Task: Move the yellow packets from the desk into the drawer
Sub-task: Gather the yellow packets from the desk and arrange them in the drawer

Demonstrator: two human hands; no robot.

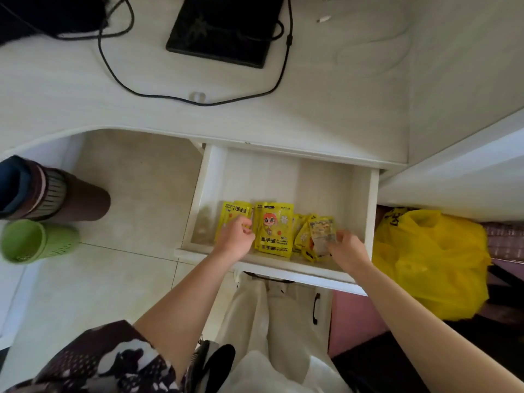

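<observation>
Against the front wall of the open drawer [283, 177], the yellow packets [273, 231] are lying in loose stacks. The left hand [236, 239] is curling loosely over the left stack, apparently gripping nothing, while the right hand [344, 245] is pinching one tilted packet [321, 231]. Released carelessly, it could topple the leaning pile.

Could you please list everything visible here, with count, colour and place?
yellow packets: several, yellow, front of the drawer
drawer: one, white, pulled open under the desk
desk: one, white, top
black pad: one, on the desk
cable: black, looped across the desk
yellow bag: one, right of the drawer
green basket: one, floor at left
brown bin: one, behind the green basket
left hand: fingers on the left packets
right hand: fingers pinching a packet
</observation>
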